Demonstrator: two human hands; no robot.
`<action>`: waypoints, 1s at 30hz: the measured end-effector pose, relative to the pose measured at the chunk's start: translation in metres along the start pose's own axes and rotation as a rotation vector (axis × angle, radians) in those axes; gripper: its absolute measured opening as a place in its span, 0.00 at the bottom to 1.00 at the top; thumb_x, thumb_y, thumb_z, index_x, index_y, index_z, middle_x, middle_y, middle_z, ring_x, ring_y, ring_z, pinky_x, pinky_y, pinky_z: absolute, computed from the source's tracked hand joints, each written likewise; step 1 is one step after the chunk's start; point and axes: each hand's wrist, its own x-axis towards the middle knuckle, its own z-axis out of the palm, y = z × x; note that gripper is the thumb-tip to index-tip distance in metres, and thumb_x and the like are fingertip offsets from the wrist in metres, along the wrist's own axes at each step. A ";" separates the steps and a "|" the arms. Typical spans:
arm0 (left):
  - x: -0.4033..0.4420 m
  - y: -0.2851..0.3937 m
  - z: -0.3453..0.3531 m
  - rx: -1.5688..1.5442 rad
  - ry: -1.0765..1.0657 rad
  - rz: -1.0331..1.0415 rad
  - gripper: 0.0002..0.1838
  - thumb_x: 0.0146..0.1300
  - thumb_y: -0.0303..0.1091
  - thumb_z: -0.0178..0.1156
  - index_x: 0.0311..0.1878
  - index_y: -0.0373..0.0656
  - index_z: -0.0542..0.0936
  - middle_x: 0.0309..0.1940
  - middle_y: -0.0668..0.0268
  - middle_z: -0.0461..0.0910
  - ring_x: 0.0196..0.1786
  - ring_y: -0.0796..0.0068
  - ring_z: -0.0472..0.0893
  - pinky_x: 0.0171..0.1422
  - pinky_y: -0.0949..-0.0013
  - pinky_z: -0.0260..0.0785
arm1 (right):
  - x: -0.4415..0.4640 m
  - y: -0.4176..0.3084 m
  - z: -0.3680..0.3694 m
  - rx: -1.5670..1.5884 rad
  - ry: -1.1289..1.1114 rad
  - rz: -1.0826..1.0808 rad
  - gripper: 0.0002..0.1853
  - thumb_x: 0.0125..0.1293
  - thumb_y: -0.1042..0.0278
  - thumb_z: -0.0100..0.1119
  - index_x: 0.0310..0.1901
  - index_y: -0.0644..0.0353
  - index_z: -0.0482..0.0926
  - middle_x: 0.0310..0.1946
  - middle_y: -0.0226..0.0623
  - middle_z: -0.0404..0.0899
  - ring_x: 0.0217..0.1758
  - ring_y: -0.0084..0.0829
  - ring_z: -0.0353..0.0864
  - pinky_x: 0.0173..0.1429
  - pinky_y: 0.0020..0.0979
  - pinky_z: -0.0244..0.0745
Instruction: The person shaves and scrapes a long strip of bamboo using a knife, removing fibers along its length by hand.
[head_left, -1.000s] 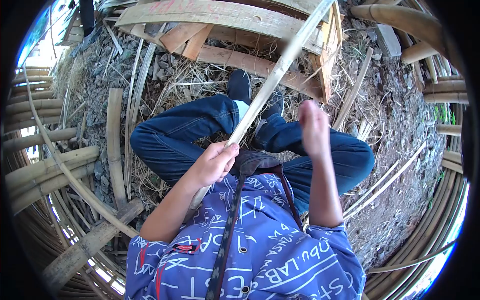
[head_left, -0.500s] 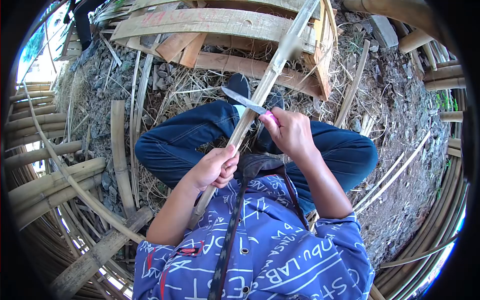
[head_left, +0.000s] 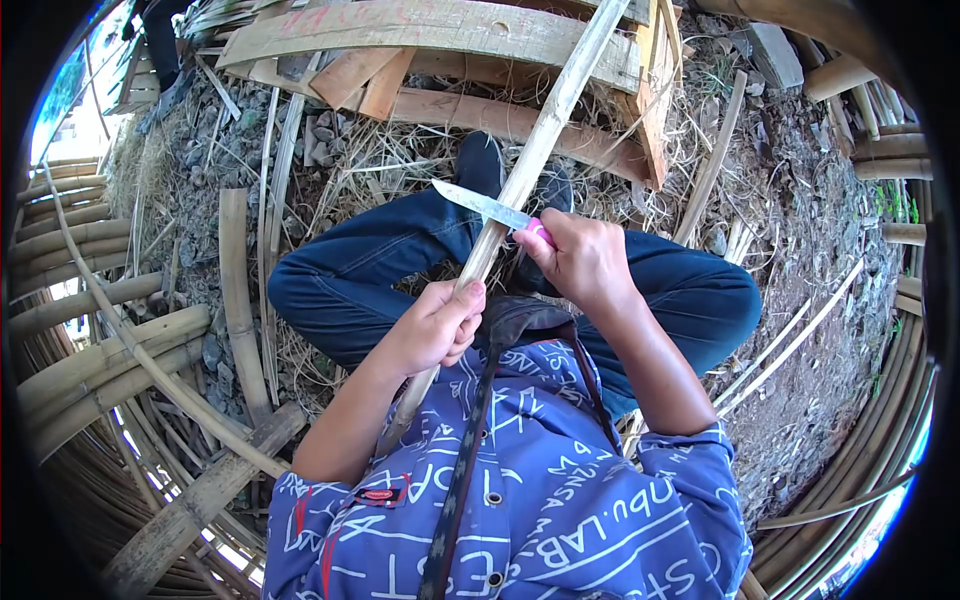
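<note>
The right hand (head_left: pixel 588 258) has swung left, forearm angled inward, fingers clenched round the knife (head_left: pixel 539 231), blade (head_left: pixel 475 203) across the pale strip (head_left: pixel 558 110); the left hand (head_left: pixel 440 325), nearer, grips it with curled fingers.

Strip (head_left: pixel 545 135): long, narrow, straight; pale straw colour, darker mottling along the lower half. Lies diagonally, upper end running out of view at the top edge, lower end down to the left; gripped below its middle.

Knife (head_left: pixel 478 203): bright metal blade, pink handle mostly covered by the grip. Blade set crosswise over the strip, tip projecting past its left side, handle to the right. Exact edge contact: cannot tell.
</note>
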 end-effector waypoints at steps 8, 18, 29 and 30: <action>0.001 -0.001 -0.003 -0.082 -0.099 -0.025 0.21 0.74 0.49 0.41 0.25 0.50 0.60 0.12 0.77 0.54 0.11 0.89 0.51 0.12 0.79 0.41 | 0.023 0.030 -0.007 -0.171 0.136 -0.010 0.21 0.60 0.46 0.59 0.23 0.57 0.74 0.15 0.39 0.74 0.18 0.41 0.77 0.22 0.39 0.69; 0.000 -0.002 -0.007 -0.109 -0.129 -0.045 0.21 0.73 0.51 0.41 0.25 0.50 0.60 0.12 0.78 0.53 0.11 0.89 0.51 0.12 0.80 0.41 | 0.036 0.047 -0.002 -0.162 0.273 0.026 0.21 0.61 0.47 0.59 0.22 0.57 0.74 0.13 0.40 0.73 0.18 0.43 0.76 0.22 0.40 0.69; 0.003 0.003 -0.008 -0.157 -0.135 -0.029 0.22 0.73 0.53 0.40 0.25 0.51 0.60 0.12 0.79 0.51 0.11 0.90 0.50 0.12 0.80 0.39 | 0.044 0.033 0.034 0.645 0.255 0.403 0.29 0.75 0.47 0.38 0.19 0.60 0.66 0.14 0.21 0.57 0.18 0.15 0.52 0.22 0.24 0.48; 0.002 0.003 -0.009 -0.152 -0.136 -0.031 0.22 0.73 0.53 0.40 0.25 0.51 0.60 0.12 0.79 0.51 0.11 0.90 0.50 0.12 0.80 0.39 | 0.049 0.022 0.039 0.850 0.309 0.443 0.28 0.74 0.45 0.39 0.21 0.58 0.64 0.13 0.22 0.57 0.15 0.16 0.52 0.19 0.23 0.47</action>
